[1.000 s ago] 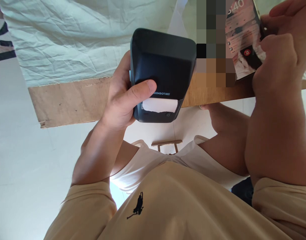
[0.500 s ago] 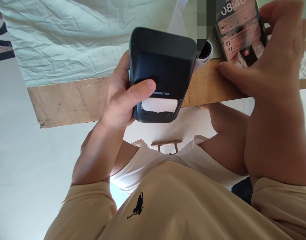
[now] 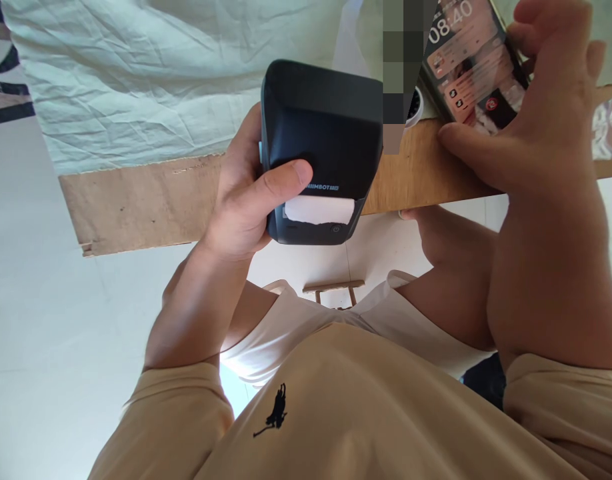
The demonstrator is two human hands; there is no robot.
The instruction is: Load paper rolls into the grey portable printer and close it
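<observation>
My left hand (image 3: 251, 193) is closed around a dark label printer (image 3: 321, 133), its thumb lying across the top beside the NIIMBOT lettering. A torn-edged strip of white label paper (image 3: 320, 211) sticks out of the printer's slot near its front edge. At the upper right, my right hand (image 3: 546, 127) grips a smartphone (image 3: 473, 73), thumb at the lower edge and fingers along the right side. The phone's lit screen reads 08:40 above several notifications. A blurred block of squares covers the area between printer and phone.
A pale green cloth (image 3: 136, 80) covers much of the table, whose bare wooden edge (image 3: 146, 207) faces me. Part of a small round white-rimmed object (image 3: 417, 107) shows beside the phone. Clear crinkled plastic (image 3: 609, 130) lies at the far right. A wooden stool (image 3: 333, 287) stands below.
The phone and my right hand have shifted slightly left, and the phone is tilted a little more. My left hand and the printer have hardly moved.
</observation>
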